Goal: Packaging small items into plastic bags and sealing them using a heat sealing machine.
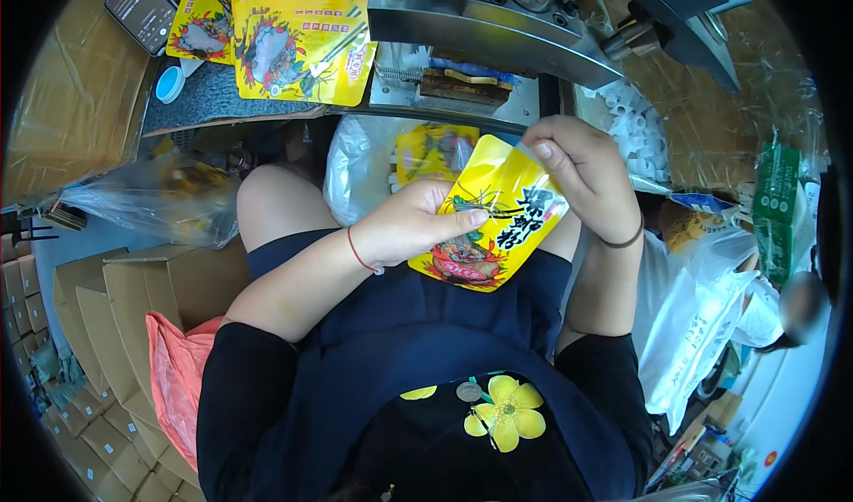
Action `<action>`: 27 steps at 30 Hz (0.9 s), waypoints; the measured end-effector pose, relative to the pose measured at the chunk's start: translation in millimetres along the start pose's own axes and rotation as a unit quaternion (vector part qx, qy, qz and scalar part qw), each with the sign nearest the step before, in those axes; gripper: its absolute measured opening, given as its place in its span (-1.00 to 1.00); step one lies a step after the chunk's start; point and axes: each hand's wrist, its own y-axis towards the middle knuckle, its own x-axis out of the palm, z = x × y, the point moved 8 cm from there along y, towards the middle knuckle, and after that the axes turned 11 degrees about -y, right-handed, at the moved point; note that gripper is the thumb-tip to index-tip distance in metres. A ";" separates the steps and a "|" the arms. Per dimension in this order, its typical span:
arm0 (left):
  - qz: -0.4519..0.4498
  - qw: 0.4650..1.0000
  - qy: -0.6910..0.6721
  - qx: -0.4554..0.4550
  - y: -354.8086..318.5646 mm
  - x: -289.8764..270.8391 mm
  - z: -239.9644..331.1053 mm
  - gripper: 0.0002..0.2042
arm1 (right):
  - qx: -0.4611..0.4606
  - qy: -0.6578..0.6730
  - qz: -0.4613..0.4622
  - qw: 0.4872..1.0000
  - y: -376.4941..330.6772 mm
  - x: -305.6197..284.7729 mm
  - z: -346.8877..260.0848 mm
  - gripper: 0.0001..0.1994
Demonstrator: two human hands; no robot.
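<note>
A yellow printed pouch (471, 227) is held tilted above my lap. My left hand (413, 222) grips its left side, with the thumb lying across the front and the other fingers hidden behind. At the pouch's upper right corner, my right hand (577, 169) is closed in a pinch on the edge; some of its fingers are out of sight. Just beyond the hands stands a metal press (489, 27), with a small block and a spring on its base. Stacked yellow pouches (302, 49) lie on the bench to the left of the press.
A phone (142, 11) and a blue round cap (170, 84) lie at the far left. Many white plastic spouts (635, 133) are heaped right of the press. Below the bench, a clear bag (355, 160) holds more pouches. Cardboard boxes (169, 289) flank my left; white bags (689, 315) hang right.
</note>
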 end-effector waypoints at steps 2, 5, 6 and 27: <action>0.000 1.000 -0.019 0.004 4.3 0.8 -0.1 -0.69 | 0.004 0.004 -0.010 1.000 -6.3 3.2 7.0 -0.74; 0.008 1.000 -0.008 -0.016 4.1 -0.6 -3.7 -0.69 | 0.014 0.068 -0.029 0.997 -9.2 11.1 10.0 -0.70; 0.005 1.000 -0.019 -0.022 3.3 -0.9 -6.5 -0.70 | 0.007 0.046 0.002 0.999 -8.8 5.8 11.4 -0.69; 0.331 0.443 0.775 0.305 -57.2 -85.6 159.3 -0.25 | 0.175 -0.287 0.143 0.931 -54.5 -34.7 124.3 -0.67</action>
